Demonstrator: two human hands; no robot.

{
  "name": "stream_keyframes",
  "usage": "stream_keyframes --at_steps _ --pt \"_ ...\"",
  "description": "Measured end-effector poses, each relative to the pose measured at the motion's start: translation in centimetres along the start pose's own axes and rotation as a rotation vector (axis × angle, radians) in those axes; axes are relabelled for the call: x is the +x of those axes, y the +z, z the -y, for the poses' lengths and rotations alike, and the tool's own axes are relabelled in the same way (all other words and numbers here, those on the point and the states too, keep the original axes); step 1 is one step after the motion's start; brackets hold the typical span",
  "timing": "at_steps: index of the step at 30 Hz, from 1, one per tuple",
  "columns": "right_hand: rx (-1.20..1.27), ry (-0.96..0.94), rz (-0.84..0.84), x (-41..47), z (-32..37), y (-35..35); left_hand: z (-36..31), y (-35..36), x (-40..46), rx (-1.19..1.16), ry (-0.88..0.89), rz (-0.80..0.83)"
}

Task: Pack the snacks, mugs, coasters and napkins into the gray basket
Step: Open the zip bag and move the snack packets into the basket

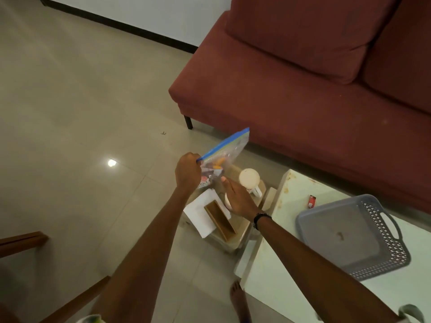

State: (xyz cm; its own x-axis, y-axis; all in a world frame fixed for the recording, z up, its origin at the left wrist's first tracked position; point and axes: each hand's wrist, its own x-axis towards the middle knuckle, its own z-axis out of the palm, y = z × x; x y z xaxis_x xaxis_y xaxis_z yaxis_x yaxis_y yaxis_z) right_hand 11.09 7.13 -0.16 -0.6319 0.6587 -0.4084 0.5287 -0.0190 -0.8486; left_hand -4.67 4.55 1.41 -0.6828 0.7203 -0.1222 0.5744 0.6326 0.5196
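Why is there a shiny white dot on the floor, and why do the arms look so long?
Head view: the dot is a lamp's glare on the glossy floor; the wide lens stretches the arms near the edges; the room is dim and the left hand holding the snack bag looks slightly soft.

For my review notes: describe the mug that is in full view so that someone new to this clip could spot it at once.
Start at the red sofa and drop to the low stand on the floor before it, left of the white table. The mug stands upright at the stand's far end, beyond the right hand. It is the only round, cream, handled thing among flat napkins.
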Motion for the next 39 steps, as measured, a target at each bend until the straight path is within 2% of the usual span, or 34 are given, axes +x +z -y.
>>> stream_keyframes --at_steps 4,8,12,18,23,27,30,32,34,36,39 --pt "0.141 -0.026 -0.031 -1.1 3.2 -1.6 -2.5 -3.7 1.6 0.015 0.072 -0.078" --pt "0.220 -0.092 -0.141 -2.4 7.1 -4.0 -6.0 -7.0 0.8 -0.081 0.134 -0.145" --pt "0.439 -0.102 -0.203 -4.6 10.5 -6.7 -10.2 -9.4 -2.3 -0.202 0.206 -0.166" --pt "0.592 -0.022 -0.328 -10.2 12.5 -12.3 -16.3 -9.3 -9.5 -0.277 0.285 -0.145" --pt "0.568 0.058 -0.447 -15.6 8.5 -17.1 -21.3 -6.4 -16.8 -0.229 0.342 -0.071" --pt "0.485 0.081 -0.458 -21.2 4.2 -21.5 -25.1 -3.4 -22.9 -0.176 0.397 0.037" --pt "0.467 0.132 -0.474 -25.4 0.5 -24.8 -28.6 -0.7 -27.9 0.015 0.462 0.131" --pt "0.464 0.138 -0.469 -28.1 -1.9 -26.7 -31.2 1.3 -31.5 0.173 0.500 0.148" --pt "0.452 0.136 -0.467 -30.7 -4.1 -28.5 -33.5 3.1 -34.6 0.237 0.516 0.161" --pt "0.473 0.149 -0.479 -33.2 -6.0 -30.3 -35.4 4.6 -36.8 0.157 0.499 0.189" --pt "0.552 0.179 -0.476 -36.7 -8.3 -32.8 -37.0 6.7 -38.5 -0.081 0.361 0.277"
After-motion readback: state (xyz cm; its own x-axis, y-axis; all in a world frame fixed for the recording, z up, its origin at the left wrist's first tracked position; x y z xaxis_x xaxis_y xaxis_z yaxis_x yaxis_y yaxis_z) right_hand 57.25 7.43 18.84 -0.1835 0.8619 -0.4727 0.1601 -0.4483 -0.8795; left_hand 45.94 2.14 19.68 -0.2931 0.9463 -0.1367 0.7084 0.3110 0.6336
